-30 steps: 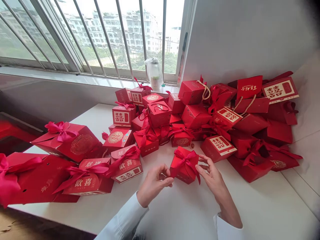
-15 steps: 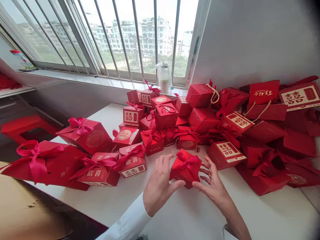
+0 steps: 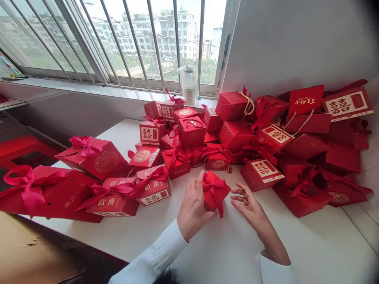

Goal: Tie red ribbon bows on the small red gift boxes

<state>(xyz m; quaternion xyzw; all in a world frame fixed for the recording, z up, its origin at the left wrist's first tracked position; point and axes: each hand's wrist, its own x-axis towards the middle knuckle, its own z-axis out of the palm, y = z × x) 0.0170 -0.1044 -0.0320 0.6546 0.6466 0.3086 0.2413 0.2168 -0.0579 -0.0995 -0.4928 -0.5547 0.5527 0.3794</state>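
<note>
A small red gift box with a ribbon bow on top stands in front of me at the table's middle. My left hand is closed around its left side, fingers along the far edge and thumb at the near edge. One ribbon tail hangs down the box's front. Just right of the box, my right hand is open with curled, parted fingers and holds nothing. A red box with a cream label lies beyond the right hand. Left of my left hand sits another ribboned box.
Several red gift boxes are piled at the back of the white table, more along the right wall. Ribboned boxes line the left side. A cardboard box stands at lower left, a barred window behind.
The gift box has turned, and its ribbon tail now points toward me. My left hand has closed in on its side, while my right hand has drawn away to the right. The view has shifted slightly.
</note>
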